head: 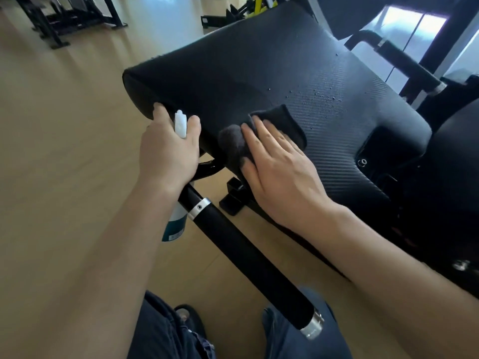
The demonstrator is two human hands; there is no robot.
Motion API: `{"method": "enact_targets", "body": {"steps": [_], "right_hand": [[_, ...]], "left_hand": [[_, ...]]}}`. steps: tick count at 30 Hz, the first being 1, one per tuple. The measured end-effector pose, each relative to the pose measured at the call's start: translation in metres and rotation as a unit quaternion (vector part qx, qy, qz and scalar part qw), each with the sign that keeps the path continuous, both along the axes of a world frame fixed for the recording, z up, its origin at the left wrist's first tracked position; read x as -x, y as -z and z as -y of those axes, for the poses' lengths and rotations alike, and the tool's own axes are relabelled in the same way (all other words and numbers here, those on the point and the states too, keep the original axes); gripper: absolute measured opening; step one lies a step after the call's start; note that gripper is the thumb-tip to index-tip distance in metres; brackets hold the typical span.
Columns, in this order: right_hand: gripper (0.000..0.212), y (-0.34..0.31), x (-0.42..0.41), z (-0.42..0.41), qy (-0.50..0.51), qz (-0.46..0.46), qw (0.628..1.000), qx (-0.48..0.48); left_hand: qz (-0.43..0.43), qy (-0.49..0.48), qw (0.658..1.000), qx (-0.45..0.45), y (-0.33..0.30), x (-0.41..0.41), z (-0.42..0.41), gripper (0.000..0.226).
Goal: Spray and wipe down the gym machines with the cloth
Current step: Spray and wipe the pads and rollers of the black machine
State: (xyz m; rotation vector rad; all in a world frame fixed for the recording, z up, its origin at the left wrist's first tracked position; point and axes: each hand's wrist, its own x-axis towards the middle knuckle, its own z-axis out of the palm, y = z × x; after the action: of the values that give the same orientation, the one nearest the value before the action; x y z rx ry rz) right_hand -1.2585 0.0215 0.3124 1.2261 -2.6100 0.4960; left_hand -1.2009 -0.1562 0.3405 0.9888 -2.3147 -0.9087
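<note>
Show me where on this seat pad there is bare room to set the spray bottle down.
The seat pad is bare across its upper left, between its rounded left edge and the droplets. It is crowded near the front: the right hand presses the cloth there, and the left hand grips the bottle at the edge.

I see the cloth (261, 130) on the seat pad (259, 68), under my right hand (280, 167). My left hand (168, 151), with the spray bottle (180, 125), is just left, at the pad's near-left edge.
</note>
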Motion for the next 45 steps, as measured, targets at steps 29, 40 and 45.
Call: {"method": "enact_targets", "body": {"steps": [29,40,45], "right_hand": [[0.060,0.011,-0.010,0.024,0.079,0.010,0.995,0.057],[0.056,0.056,-0.031,-0.105,0.312,0.121,0.936,0.113],[0.061,0.041,-0.030,-0.075,0.378,0.160,0.910,0.061]], "left_hand": [[0.079,0.025,0.991,0.101,-0.006,-0.007,-0.010,0.096],[0.069,0.014,0.994,0.081,-0.009,-0.008,-0.016,0.093],[0.066,0.013,0.993,0.098,-0.008,-0.007,-0.019,0.091]]}}
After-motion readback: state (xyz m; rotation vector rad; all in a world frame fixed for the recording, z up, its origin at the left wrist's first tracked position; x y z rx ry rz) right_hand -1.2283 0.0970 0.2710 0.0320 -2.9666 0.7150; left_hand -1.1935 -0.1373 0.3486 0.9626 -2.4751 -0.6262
